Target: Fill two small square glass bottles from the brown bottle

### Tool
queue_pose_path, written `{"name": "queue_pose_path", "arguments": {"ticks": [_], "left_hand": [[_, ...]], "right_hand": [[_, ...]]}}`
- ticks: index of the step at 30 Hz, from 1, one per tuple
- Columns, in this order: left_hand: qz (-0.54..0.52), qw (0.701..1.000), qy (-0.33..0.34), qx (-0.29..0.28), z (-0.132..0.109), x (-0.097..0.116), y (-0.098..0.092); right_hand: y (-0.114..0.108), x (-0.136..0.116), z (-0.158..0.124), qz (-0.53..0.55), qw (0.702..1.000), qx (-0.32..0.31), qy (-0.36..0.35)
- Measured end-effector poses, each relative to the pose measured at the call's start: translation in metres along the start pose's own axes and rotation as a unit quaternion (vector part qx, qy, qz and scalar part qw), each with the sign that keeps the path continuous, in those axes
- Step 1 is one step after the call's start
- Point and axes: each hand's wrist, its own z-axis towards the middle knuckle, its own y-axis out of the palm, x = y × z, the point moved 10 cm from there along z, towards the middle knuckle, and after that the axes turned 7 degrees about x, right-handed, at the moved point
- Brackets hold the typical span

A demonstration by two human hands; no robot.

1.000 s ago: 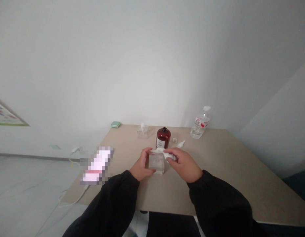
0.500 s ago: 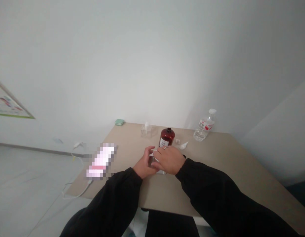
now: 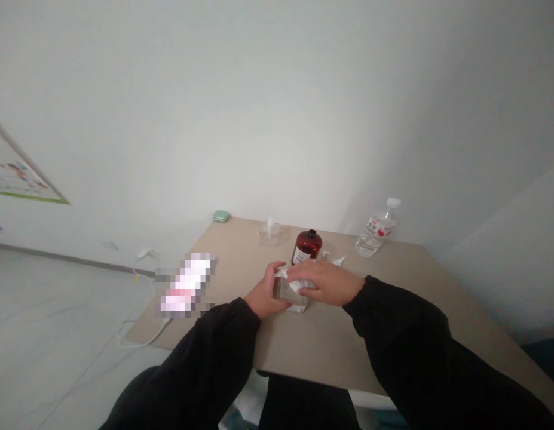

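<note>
The clear plastic box point(image 3: 286, 291) is clamped by the fingers of the left hand point(image 3: 266, 292); a white tissue point(image 3: 295, 284) is pinched by the fingers of the right hand point(image 3: 325, 282); a slip could strike the amber bottle point(image 3: 306, 247).

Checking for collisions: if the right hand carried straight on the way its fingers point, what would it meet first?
Beyond the white tissue under the right hand, it would probably meet the left hand first, though depth is unclear here.

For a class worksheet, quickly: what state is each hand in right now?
Left hand: closed around the clear plastic box, holding it.
Right hand: on the white tissue; whether it grips cannot be told.
</note>
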Motion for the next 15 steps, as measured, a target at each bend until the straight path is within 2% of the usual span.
{"name": "queue_pose_path", "arguments": {"ticks": [7, 12, 15], "left_hand": [[0.013, 1.000, -0.002, 0.004, 0.000, 0.001, -0.001], [0.023, 0.999, 0.016, 0.022, -0.002, 0.008, -0.003], [0.066, 0.996, 0.035, 0.047, -0.004, 0.016, -0.006]], "right_hand": [[0.011, 0.001, 0.007, -0.050, 0.998, -0.007, 0.028], [0.012, 0.002, 0.008, -0.062, 0.997, 0.012, 0.054], [0.012, 0.003, 0.004, -0.058, 0.995, 0.030, 0.076]]}}
